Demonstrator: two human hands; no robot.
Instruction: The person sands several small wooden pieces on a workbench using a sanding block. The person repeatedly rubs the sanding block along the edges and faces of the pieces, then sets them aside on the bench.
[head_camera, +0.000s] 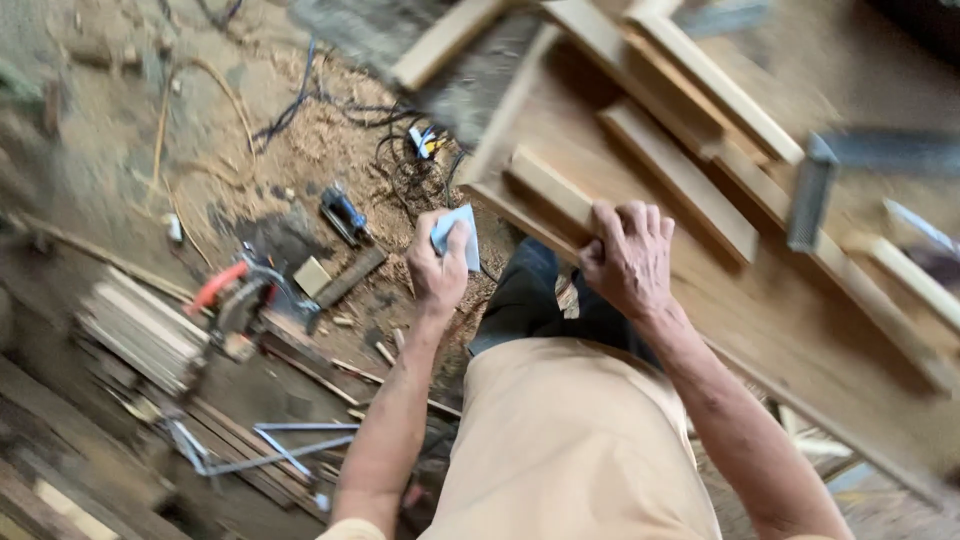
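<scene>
Head view, blurred from motion. Right hand (628, 258) is closed over the near end of a short wooden block (552, 188) lying on the workbench (800, 330), fingers curled over its top edge. The block's long axis runs from the hand up and to the left, roughly along the bench's near-left edge. Left hand (438, 262) is off the bench, just left of it, gripping a folded pale blue-white sheet, probably sandpaper (455, 235), pinched between thumb and fingers. Sandpaper and block are near but apart; a gap and the bench edge lie between them. So the block sits to the right and slightly far of the left hand, and the right hand is the one already on it.

More wood on the bench: a long flat slat (680, 180) lies right of the block, parallel to it, and a longer strip (720, 90) lies farther off, same diagonal. A metal square or clamp-like tool (812, 195) is at the right, too blurred to name.

No containers visible. The floor (120, 150) on the left is covered in sawdust. On it: a power saw with an orange handle (235, 295), a stack of thin wood strips (140, 330) to its left, tangled black cables (400, 150) at the far side, and a small dark tool (345, 213).
</scene>
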